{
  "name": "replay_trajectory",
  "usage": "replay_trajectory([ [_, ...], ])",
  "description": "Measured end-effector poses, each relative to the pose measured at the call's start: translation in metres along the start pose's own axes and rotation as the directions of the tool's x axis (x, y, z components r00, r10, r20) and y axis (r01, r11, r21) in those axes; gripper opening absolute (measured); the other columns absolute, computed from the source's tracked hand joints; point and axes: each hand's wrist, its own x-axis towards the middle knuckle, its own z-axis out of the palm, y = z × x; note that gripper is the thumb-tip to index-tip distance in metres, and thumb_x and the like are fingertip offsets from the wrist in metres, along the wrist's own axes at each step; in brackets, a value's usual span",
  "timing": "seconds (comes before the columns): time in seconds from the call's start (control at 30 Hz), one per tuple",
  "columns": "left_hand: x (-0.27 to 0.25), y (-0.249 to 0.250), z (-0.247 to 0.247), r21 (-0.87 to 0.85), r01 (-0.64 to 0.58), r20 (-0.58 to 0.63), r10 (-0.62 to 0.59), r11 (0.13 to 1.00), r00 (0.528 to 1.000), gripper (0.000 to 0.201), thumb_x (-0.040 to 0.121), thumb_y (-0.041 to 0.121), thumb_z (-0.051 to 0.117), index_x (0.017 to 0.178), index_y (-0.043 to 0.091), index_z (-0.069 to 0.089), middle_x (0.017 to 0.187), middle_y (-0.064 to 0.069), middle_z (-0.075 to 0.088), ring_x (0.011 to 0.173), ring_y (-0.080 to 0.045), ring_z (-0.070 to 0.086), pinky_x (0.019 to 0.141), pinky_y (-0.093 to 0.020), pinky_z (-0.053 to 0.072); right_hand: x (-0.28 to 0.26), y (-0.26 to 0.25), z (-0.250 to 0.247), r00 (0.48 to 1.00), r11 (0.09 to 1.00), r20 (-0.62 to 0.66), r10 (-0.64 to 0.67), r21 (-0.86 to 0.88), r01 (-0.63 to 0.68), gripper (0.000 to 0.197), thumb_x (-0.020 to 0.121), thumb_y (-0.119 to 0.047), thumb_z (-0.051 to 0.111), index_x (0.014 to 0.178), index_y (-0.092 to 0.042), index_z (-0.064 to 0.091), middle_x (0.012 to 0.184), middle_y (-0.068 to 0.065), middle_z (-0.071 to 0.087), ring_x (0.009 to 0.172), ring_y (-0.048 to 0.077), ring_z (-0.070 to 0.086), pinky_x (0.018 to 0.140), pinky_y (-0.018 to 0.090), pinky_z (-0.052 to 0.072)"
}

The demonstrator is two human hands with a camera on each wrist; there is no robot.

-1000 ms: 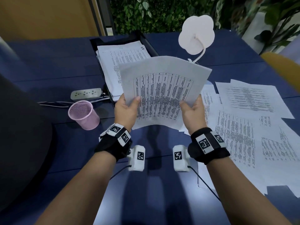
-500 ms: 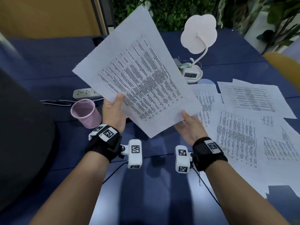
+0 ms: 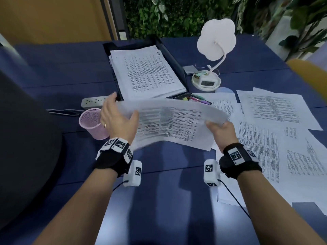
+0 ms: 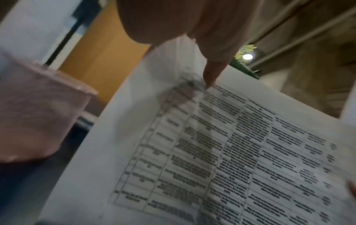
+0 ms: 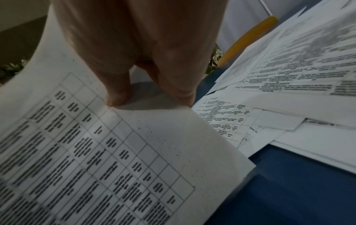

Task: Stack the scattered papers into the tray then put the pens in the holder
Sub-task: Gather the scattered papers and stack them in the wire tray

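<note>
Nearest, both hands hold one printed sheet [image 3: 173, 121] nearly flat above the blue table [image 3: 159, 200]. The left hand [image 3: 116, 119] pinches its left edge, thumb on top; the right hand [image 3: 221, 131] grips its right corner. Just left of the sheet stands the pink mesh holder [image 3: 90, 121]; right of it lie scattered papers [image 3: 276, 135]. Behind the sheet are colored pens [image 3: 196, 99], then the black tray [image 3: 169, 55] stacked with papers.
</note>
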Motion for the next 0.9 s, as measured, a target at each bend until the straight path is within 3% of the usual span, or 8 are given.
replay_trajectory([
  [0.07, 0.001, 0.014, -0.003, 0.137, -0.178, 0.040, 0.175, 0.974, 0.984, 0.083, 0.070, 0.040, 0.072, 0.142, 0.022, 0.033, 0.152, -0.004, 0.027, 0.142, -0.024, 0.019, 0.113, -0.045, 0.006, 0.000, 0.000, -0.001, 0.999, 0.999, 0.047, 0.004, -0.033, -0.002, 0.015, 0.087, -0.003, 0.063, 0.100, -0.008, 0.065, 0.086, 0.000, 0.068, 0.066, 0.002, 0.066, 0.066, 0.021, 0.052],
  [0.13, 0.007, 0.032, -0.008, 0.227, -0.324, 0.149, 0.296, 0.919, 0.944, 0.077, 0.073, 0.042, 0.070, 0.140, 0.024, 0.037, 0.152, -0.004, 0.028, 0.143, -0.024, 0.016, 0.113, -0.044, -0.001, -0.001, -0.004, -0.001, 0.996, 0.999, 0.083, -0.008, -0.049, 0.012, 0.019, 0.087, -0.005, 0.064, 0.105, -0.007, 0.066, 0.090, -0.002, 0.069, 0.077, 0.007, 0.066, 0.078, 0.025, 0.052],
  [0.27, 0.023, 0.059, -0.017, 0.307, -0.509, 0.396, 0.378, 0.804, 0.837, 0.019, 0.089, 0.037, 0.056, 0.103, 0.028, 0.065, 0.104, 0.005, 0.067, 0.109, -0.020, 0.052, 0.109, -0.045, 0.016, -0.004, -0.014, 0.000, 0.992, 0.999, 0.118, -0.036, -0.031, 0.040, 0.018, 0.087, -0.002, 0.063, 0.102, -0.011, 0.067, 0.092, -0.003, 0.069, 0.079, 0.004, 0.066, 0.079, 0.019, 0.053],
  [0.33, 0.025, 0.063, -0.017, 0.355, -0.530, 0.475, 0.339, 0.770, 0.812, 0.016, 0.089, 0.035, 0.054, 0.100, 0.030, 0.064, 0.099, 0.006, 0.067, 0.104, -0.021, 0.053, 0.104, -0.044, 0.019, -0.005, -0.014, -0.001, 0.992, 0.999, 0.117, -0.037, -0.030, 0.040, 0.021, 0.084, 0.002, 0.065, 0.092, -0.018, 0.066, 0.090, -0.003, 0.070, 0.076, 0.006, 0.067, 0.078, 0.026, 0.053],
  [0.47, 0.021, 0.059, -0.012, 0.408, -0.520, 0.631, 0.180, 0.750, 0.755, 0.027, 0.090, 0.030, 0.052, 0.116, 0.026, 0.056, 0.110, -0.002, 0.064, 0.108, -0.027, 0.051, 0.097, -0.043, 0.028, -0.007, -0.009, -0.002, 0.990, 0.997, 0.135, -0.048, -0.051, 0.055, 0.030, 0.083, 0.006, 0.063, 0.090, -0.023, 0.062, 0.091, -0.002, 0.068, 0.078, 0.007, 0.067, 0.079, 0.031, 0.053],
  [0.57, 0.018, 0.056, -0.010, 0.413, -0.536, 0.610, 0.213, 0.736, 0.763, 0.023, 0.092, 0.019, 0.049, 0.111, 0.022, 0.060, 0.105, -0.005, 0.065, 0.103, -0.027, 0.054, 0.095, -0.041, 0.026, -0.007, -0.009, -0.001, 0.991, 0.997, 0.114, -0.073, -0.018, 0.076, 0.030, 0.086, 0.005, 0.060, 0.092, -0.024, 0.061, 0.092, -0.003, 0.067, 0.083, 0.010, 0.065, 0.079, 0.026, 0.053],
  [0.67, 0.018, 0.057, -0.013, 0.418, -0.537, 0.596, 0.225, 0.732, 0.771, 0.020, 0.091, 0.020, 0.049, 0.106, 0.026, 0.061, 0.098, -0.001, 0.065, 0.099, -0.026, 0.054, 0.093, -0.041, 0.025, -0.006, -0.013, 0.000, 0.989, 0.994, 0.104, -0.104, -0.006, 0.105, 0.027, 0.086, 0.004, 0.061, 0.096, -0.021, 0.060, 0.092, -0.004, 0.067, 0.081, 0.008, 0.065, 0.075, 0.021, 0.054],
  [0.9, 0.024, 0.057, -0.015, 0.456, -0.536, 0.658, 0.135, 0.711, 0.741, 0.020, 0.090, 0.008, 0.050, 0.084, 0.026, 0.053, 0.077, 0.001, 0.060, 0.085, -0.026, 0.061, 0.094, -0.040, 0.026, 0.003, -0.028, 0.004, 0.948, 0.938, 0.009, -0.318, -0.139, 0.316, 0.024, 0.082, -0.005, 0.068, 0.093, -0.024, 0.058, 0.091, 0.002, 0.062, 0.083, 0.014, 0.058, 0.081, 0.034, 0.050],
])
